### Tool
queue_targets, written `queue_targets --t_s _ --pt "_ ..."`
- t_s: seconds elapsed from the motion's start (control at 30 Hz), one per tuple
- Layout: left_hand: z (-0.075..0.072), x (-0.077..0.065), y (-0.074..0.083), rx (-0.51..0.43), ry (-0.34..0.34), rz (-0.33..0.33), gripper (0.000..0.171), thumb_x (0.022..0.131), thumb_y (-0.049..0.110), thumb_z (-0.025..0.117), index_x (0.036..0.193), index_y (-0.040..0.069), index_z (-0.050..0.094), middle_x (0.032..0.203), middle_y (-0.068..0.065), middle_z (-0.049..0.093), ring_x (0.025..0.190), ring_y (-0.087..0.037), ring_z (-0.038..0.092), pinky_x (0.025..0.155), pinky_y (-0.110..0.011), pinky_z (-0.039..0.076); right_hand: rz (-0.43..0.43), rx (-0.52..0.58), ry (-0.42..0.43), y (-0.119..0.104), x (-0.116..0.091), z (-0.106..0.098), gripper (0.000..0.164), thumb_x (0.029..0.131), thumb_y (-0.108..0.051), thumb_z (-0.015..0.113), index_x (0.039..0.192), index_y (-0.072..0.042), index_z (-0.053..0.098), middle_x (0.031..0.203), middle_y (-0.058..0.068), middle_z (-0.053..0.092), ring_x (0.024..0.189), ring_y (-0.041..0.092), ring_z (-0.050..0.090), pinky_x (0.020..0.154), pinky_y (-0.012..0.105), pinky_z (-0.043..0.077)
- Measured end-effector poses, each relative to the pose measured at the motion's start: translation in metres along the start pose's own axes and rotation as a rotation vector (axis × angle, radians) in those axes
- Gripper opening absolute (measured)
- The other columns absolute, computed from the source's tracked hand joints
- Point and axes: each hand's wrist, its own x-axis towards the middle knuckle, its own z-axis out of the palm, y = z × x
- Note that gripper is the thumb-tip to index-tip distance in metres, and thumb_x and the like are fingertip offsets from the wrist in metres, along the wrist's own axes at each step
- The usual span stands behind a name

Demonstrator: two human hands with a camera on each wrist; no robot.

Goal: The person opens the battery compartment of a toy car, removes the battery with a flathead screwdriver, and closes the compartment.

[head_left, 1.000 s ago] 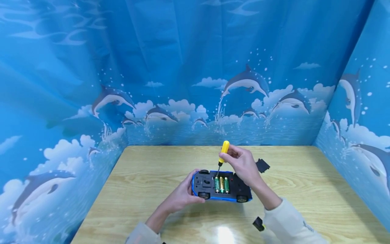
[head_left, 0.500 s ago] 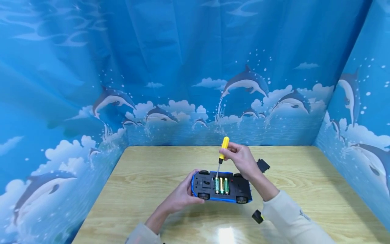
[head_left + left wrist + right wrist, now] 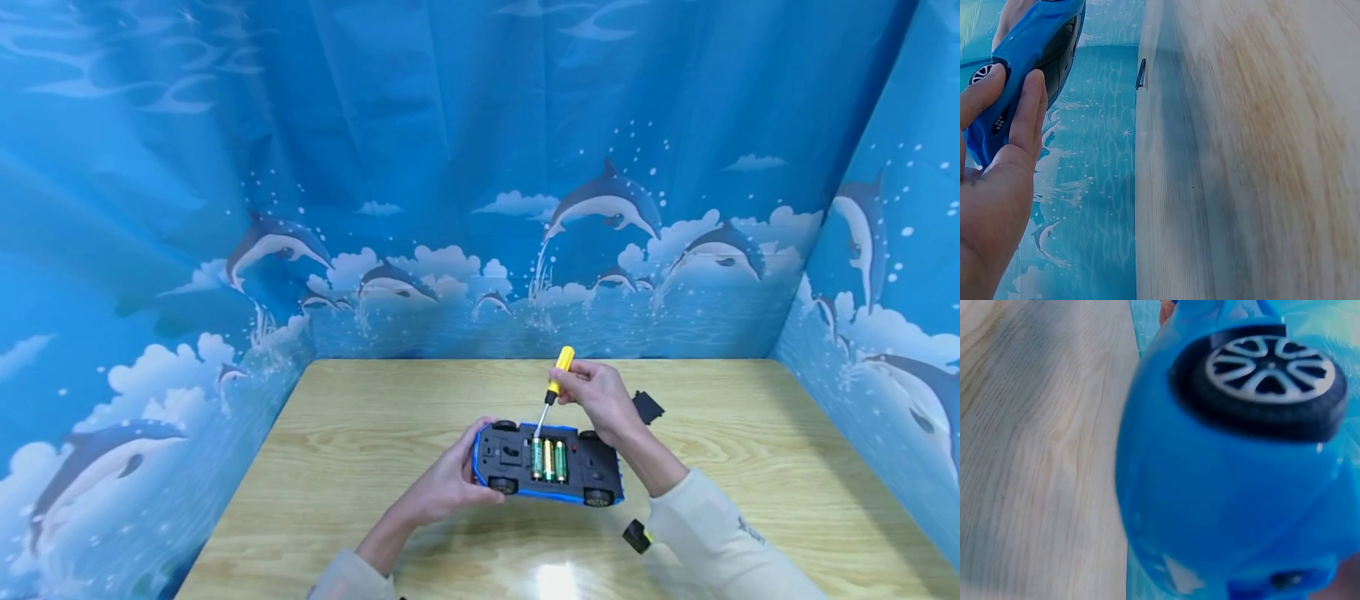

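Observation:
A blue toy car lies belly up in the head view, black underside and wheels showing. My left hand grips one end of it, thumb along the near side; the left wrist view shows that hand around the blue body. Several batteries, green and gold, sit side by side in the uncovered compartment. My right hand pinches a screwdriver by its yellow handle. Its metal tip is at the far end of the leftmost battery. In the right wrist view, a car wheel shows close up.
A flat black plastic cover lies on the wooden table, beyond the right forearm. Near the right sleeve is a small black piece with some yellow. Blue dolphin-print curtains stand behind and at both sides.
The screwdriver handle has tilted to the right, together with my right hand. Its tip stays near the leftmost battery's end. The car has shifted very slightly toward me and rightward.

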Motion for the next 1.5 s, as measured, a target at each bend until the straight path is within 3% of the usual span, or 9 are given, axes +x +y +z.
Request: queue_targets --t_s 0.27,0.57,0.83,1.07,1.5 --pt "0.001 0.0 0.002 0.012 0.008 -0.013 0.1 0.077 -0.019 0.072 0.161 0.011 0.027 0.15 -0.024 0.042 0.124 -0.037 0.058 0.095 -0.043 0.061 -0.021 0.027 0.002 0.002 -0.004 -0.005 0.042 0.103 -0.02 0.066 0.132 0.009 0.061 0.107 0.013 0.072 0.082 0.017 0.066 0.083 0.029 0.062" --pt "-0.006 -0.001 0.003 0.019 0.07 -0.032 0.104 0.078 -0.015 0.074 0.164 0.009 0.018 0.154 -0.029 0.037 0.126 -0.041 0.056 0.097 -0.042 0.06 -0.14 0.188 0.117 -0.01 -0.022 -0.016 0.043 0.102 -0.017 0.066 0.135 0.01 0.057 0.109 0.006 0.071 0.084 0.012 0.066 0.08 0.023 0.061" --pt "-0.008 0.001 0.005 0.014 0.106 -0.038 0.106 0.08 -0.012 0.075 0.165 0.007 0.015 0.153 -0.03 0.038 0.127 -0.042 0.056 0.099 -0.041 0.059 -0.228 0.04 0.171 -0.011 -0.046 -0.017 0.039 0.101 -0.024 0.069 0.126 0.006 0.065 0.099 0.006 0.073 0.081 0.015 0.067 0.082 0.024 0.062" --pt "-0.01 0.004 0.005 -0.027 0.136 -0.038 0.108 0.08 -0.013 0.075 0.166 0.011 0.013 0.157 -0.029 0.034 0.126 -0.041 0.057 0.099 -0.042 0.059 -0.354 0.026 0.257 -0.007 -0.059 -0.015 0.035 0.097 -0.018 0.074 0.122 0.005 0.069 0.1 0.009 0.074 0.081 0.014 0.068 0.075 0.022 0.063" --pt "-0.01 0.006 0.005 -0.038 0.144 -0.037 0.106 0.08 -0.014 0.075 0.165 0.01 0.016 0.156 -0.029 0.035 0.124 -0.039 0.058 0.099 -0.042 0.059 -0.474 0.002 0.222 -0.002 -0.068 0.002 0.025 0.096 -0.007 0.073 0.118 0.005 0.07 0.102 0.018 0.072 0.087 0.017 0.07 0.076 0.024 0.064"
